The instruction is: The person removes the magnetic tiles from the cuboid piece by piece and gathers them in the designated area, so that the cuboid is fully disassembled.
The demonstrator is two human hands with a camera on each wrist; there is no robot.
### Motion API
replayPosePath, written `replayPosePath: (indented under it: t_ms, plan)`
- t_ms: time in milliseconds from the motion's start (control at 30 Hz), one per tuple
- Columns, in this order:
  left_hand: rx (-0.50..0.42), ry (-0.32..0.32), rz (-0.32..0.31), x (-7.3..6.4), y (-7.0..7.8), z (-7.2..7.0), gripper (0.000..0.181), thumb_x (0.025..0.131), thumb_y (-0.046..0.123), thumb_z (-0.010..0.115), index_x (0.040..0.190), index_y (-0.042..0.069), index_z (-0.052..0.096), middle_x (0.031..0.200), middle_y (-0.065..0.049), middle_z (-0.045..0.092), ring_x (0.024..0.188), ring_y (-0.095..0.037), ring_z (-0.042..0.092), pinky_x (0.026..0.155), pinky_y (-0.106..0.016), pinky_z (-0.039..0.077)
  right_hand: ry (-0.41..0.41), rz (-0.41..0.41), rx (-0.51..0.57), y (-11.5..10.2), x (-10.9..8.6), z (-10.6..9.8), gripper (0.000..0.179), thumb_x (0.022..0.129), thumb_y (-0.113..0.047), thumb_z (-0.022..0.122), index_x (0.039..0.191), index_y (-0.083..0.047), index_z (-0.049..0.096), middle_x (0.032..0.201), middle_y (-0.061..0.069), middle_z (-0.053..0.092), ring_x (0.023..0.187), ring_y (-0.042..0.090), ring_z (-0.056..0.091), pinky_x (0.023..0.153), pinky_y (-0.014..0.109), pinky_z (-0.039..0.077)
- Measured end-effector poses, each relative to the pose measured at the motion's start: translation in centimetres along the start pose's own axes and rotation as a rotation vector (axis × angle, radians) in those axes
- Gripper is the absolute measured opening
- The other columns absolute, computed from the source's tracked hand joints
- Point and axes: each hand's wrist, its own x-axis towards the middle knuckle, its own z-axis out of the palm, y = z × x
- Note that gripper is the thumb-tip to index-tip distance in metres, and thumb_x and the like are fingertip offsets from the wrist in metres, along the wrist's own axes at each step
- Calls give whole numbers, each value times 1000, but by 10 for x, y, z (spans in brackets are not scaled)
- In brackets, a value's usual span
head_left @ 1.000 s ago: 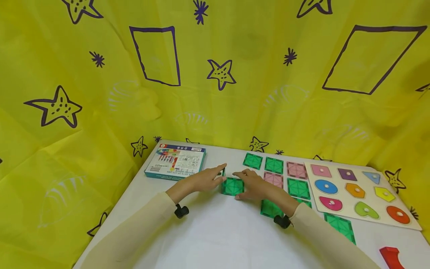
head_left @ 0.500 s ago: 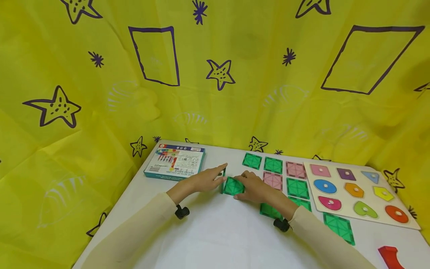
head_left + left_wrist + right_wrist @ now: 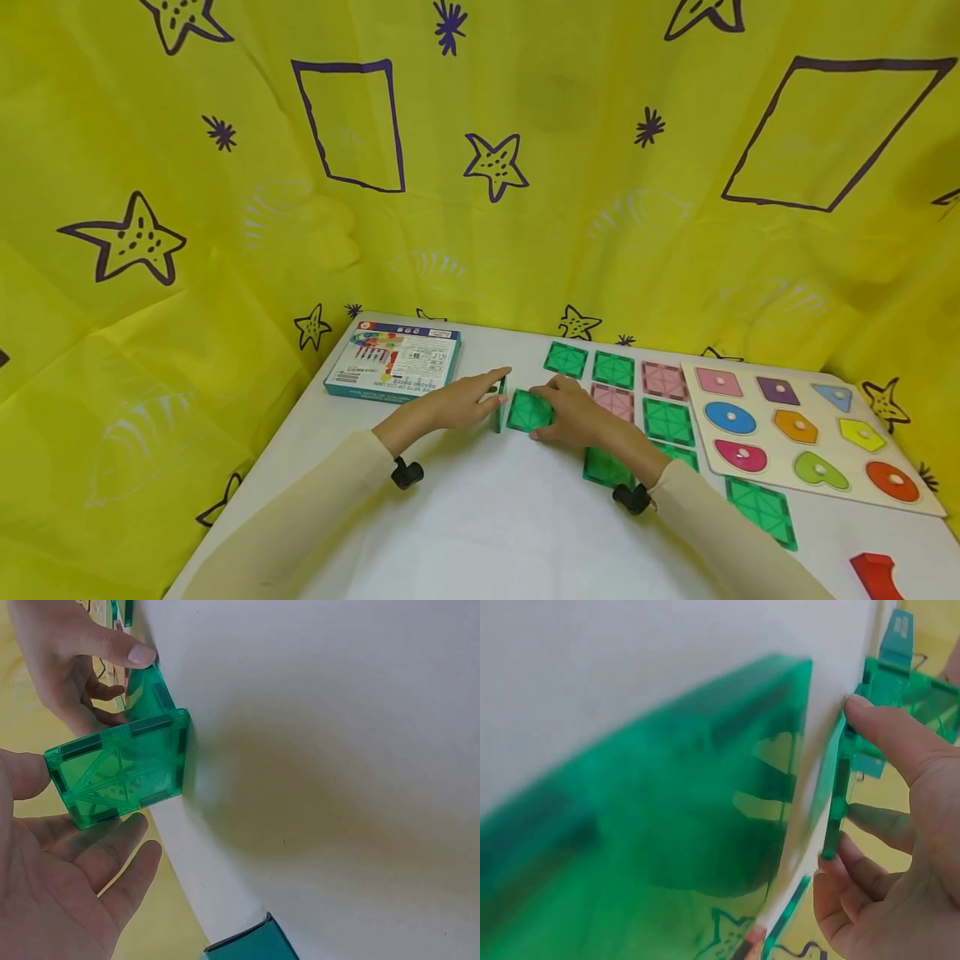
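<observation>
My left hand (image 3: pixel 459 402) holds a green see-through square magnetic tile (image 3: pixel 500 407) on edge. In the left wrist view, thumb and fingers grip opposite edges of this tile (image 3: pixel 124 769). Just to the right, my right hand (image 3: pixel 572 414) pinches a second green magnetic tile (image 3: pixel 528 412), its face showing in the head view. The right wrist view has that tile (image 3: pixel 840 787) nearly edge-on, the thumb at one edge and fingertips at the other. A narrow gap separates the two tiles in the head view.
Several green and pink tiles (image 3: pixel 663 421) lie flat to the right, some partly under my right forearm. Beyond them is a knobbed shape puzzle board (image 3: pixel 817 433). A boxed toy set (image 3: pixel 393 360) lies at back left, and a red curved block (image 3: pixel 876 575) at front right.
My right hand has tilted its tile and drawn it slightly right, away from the upright one, so a gap now shows between them. The left hand stays in place with its tile.
</observation>
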Motion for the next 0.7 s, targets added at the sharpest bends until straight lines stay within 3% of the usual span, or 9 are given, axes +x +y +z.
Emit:
replayPosePath:
  t_ms: [467,700]
  plan:
    - [1,13,1,0,2,2,63,116,38,37,169,8,21,172,-12,32,156,-30,37,128,-45,28,36,88,31,36,-4,-15,77,91,-38,86,153,-4,54,141,24,52,124,38,51,101,57,52]
    - [-1,11,-1,1,2,2,63,116,37,38,169,9,20,172,-12,30,157,-30,35,129,-45,27,26,120,82,44,-4,-16,58,93,-36,83,138,-7,62,145,24,53,131,42,49,107,65,45]
